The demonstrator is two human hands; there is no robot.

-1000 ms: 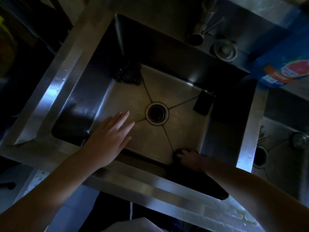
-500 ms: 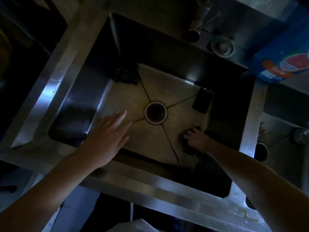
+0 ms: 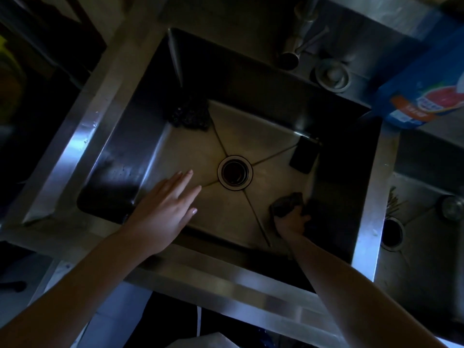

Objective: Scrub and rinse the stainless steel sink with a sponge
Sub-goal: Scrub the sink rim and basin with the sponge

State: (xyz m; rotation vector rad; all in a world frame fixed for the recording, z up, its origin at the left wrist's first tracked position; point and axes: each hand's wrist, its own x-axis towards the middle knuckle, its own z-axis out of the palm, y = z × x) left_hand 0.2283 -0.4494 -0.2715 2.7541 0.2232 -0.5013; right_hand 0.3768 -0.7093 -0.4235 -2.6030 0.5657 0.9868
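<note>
1. Your left fingers [image 3: 184,178] lie straight and released, holding nothing. The left hand [image 3: 163,217] is spread over the floor of the sink [image 3: 251,126], left of the drain [image 3: 234,173]; whether it touches the steel, you cannot tell.
2. Right of the drain, the sponge [image 3: 286,203] sits low on the sink floor, just beside the right wall [image 3: 334,192].
3. Your right hand [image 3: 292,222] grasps the sponge from the near side with its fingers curled round it, so the sponge lies ahead of that hand, toward the back.
4. As a judgement: the right hand alone is placed to scrub, and open floor lies leftward toward the drain.
</note>
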